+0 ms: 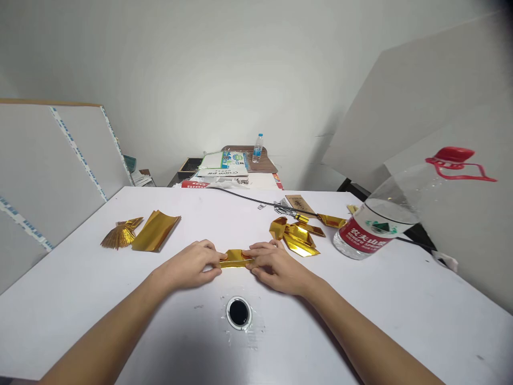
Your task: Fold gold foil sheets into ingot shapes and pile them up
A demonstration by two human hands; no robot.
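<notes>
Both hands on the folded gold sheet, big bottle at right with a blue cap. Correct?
Wrong cap colour: the head view shows the big bottle at right with a red cap, not blue. The rest stands: left hand and right hand are both on the folded gold sheet.

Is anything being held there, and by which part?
The folded gold paper: the left grip is on its left end, the right grip on its right end. Whether pinched or merely pressed down, I can't tell.
</notes>
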